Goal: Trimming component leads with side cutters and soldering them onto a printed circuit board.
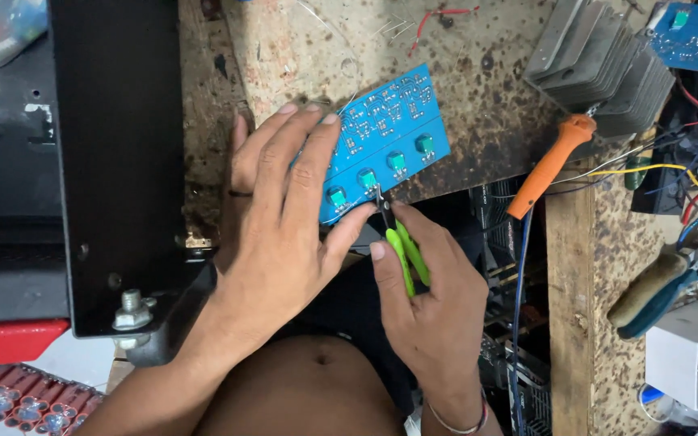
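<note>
black metal chassis (pixel 119 161) fills the left side, a bolt at its near corner. stained, pitted tabletop (pixel 478 89) spreads beyond it, carrying a grey finned heat sink (pixel 599 64) at the far right and an orange-handled tool (pixel 547 165) just near that. blue circuit board (pixel 385 141) lies tilted at the tabletop's near edge (four teal parts in a row along its near side). left hand (pixel 284 218) lies over the board's left end, fingers spread flat on it. right hand (pixel 430 299) has its fingers wrapped round green-handled cutters (pixel 404 246), whose tip meets the board's near edge.
</note>
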